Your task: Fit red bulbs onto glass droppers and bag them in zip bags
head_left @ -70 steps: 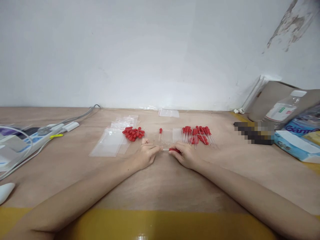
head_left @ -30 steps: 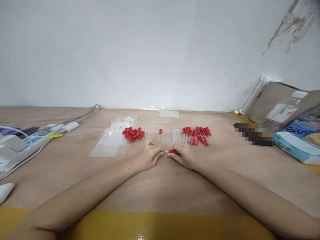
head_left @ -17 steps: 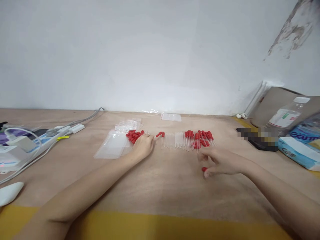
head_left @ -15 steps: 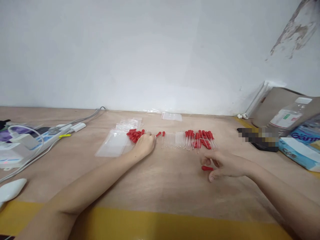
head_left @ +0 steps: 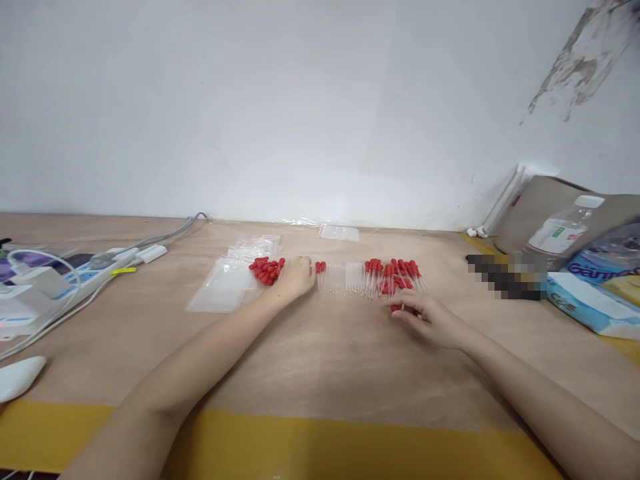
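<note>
My left hand (head_left: 296, 279) rests with curled fingers between a pile of red rubber bulbs (head_left: 267, 272) and a row of thin clear tubes (head_left: 343, 277). Its fingertips are hidden, so what they hold cannot be seen. Two red-topped droppers (head_left: 321, 268) lie at the row's left end, just right of that hand. My right hand (head_left: 430, 319) is closed, thumb and fingers pinching a red rubber bulb (head_left: 396, 308). Just beyond it lie several droppers with red bulbs (head_left: 375, 270) and clear stems, with more loose red bulbs (head_left: 397, 283) among them.
Clear zip bags (head_left: 215, 287) lie left of the bulb pile, and another bag (head_left: 340, 233) is near the wall. A power strip (head_left: 85, 273) with cables stands at left. On the right are a blurred dark object (head_left: 505, 277), a tissue pack (head_left: 593, 303) and a plastic bottle (head_left: 560, 230).
My right hand has moved left and inward with the red bulb, closing its fingers round it. A second dropper now lies straight beside the first near my left hand. The view has shifted slightly.
</note>
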